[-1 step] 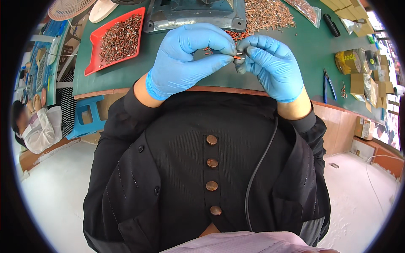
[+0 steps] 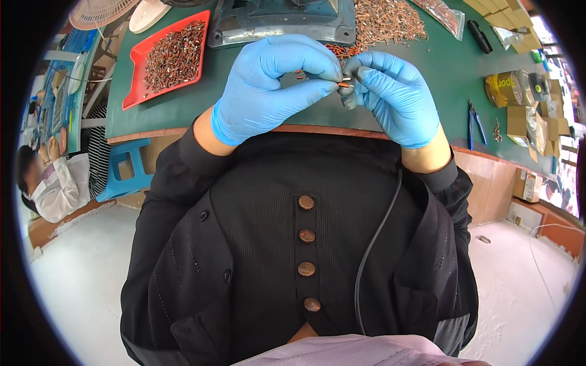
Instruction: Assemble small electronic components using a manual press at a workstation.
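Both of my hands wear blue gloves, their fingertips darkened, and meet above the near edge of the green table. Between thumb and forefinger, my left hand [image 2: 274,85] pinches a small orange-red part with a metal end [image 2: 345,85]. Close against it, my right hand [image 2: 390,91] is closed, thumb against forefinger; its grip on anything is too small to make out. A short silvery tip shows between the two hands. Behind my fingers lie loose orange-red parts [image 2: 339,51], partly hidden by the gloves.
A red tray [image 2: 129,97] full of small parts sits left. A dark machine base [image 2: 281,32] stands ahead, beside a heap of copper-coloured pieces [image 2: 387,24]. Blue-handled pliers [image 2: 471,125], a jar [image 2: 510,88] and small boxes lie right. Another person [image 2: 55,189] sits far left, near a blue stool [image 2: 125,171].
The small orange-red part has tilted very slightly at my fingertips. Both hands stay in nearly the same place.
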### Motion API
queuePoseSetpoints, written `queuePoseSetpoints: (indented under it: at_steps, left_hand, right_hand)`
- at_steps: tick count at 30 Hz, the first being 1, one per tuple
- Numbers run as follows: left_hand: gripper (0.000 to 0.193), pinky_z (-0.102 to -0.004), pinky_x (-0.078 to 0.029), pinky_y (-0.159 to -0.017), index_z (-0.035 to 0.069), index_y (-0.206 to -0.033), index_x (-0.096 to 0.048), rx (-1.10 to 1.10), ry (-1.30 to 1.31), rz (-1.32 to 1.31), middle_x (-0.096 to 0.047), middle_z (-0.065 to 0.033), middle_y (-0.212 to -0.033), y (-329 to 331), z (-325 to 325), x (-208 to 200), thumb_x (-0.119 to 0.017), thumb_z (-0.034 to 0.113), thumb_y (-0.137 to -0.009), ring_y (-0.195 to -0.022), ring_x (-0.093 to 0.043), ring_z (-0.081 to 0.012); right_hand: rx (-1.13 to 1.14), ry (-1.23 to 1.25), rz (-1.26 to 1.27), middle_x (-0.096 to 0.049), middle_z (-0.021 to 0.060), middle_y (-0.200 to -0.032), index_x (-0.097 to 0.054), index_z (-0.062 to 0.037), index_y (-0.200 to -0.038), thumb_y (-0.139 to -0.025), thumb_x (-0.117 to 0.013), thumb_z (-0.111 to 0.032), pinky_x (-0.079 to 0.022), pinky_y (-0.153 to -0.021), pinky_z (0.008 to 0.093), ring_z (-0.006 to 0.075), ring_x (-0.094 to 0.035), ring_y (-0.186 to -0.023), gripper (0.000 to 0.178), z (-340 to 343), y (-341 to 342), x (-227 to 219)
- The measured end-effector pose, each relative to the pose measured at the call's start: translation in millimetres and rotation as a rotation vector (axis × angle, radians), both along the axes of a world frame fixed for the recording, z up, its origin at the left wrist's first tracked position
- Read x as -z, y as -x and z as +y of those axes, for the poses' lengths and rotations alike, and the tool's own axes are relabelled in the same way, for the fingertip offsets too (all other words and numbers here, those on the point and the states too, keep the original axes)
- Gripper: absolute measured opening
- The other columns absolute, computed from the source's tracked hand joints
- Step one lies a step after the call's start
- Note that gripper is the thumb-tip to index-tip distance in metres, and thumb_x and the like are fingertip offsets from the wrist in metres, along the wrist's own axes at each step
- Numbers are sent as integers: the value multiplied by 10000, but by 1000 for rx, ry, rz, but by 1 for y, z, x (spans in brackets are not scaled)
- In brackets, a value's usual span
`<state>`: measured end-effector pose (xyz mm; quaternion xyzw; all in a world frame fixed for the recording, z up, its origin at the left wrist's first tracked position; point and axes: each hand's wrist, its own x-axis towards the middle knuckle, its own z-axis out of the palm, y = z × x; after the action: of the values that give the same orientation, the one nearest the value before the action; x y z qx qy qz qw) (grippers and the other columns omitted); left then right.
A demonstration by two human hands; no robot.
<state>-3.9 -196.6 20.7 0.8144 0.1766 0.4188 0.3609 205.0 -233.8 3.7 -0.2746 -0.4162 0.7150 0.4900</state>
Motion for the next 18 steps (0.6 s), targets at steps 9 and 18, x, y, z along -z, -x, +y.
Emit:
queuePoseSetpoints:
  at_steps: [9, 18]
  left_hand:
    - [136, -297, -497, -678, 31, -830, -646, -9, -188, 91, -637, -93, -855, 3, 0, -2, -688, 9, -702, -767, -625, -227]
    - [138, -287, -491, -700, 32, -833, -646, -25, -122, 65, -632, -93, -862, 6, -2, 1, -682, -8, -706, -778, -620, -212]
  right_hand:
    - [-89, 53, -236, -629, 116, -844, -581, 56, -1005, -858, -584, -46, -521, -608, 263, 177, -636, -720, 179, 4, -1, -8]
    - [-2, -50, -385, -628, 85, -815, -589, 40, -989, -860, -583, -45, -504, -624, 244, 155, -625, -724, 155, 2, 0, -7]
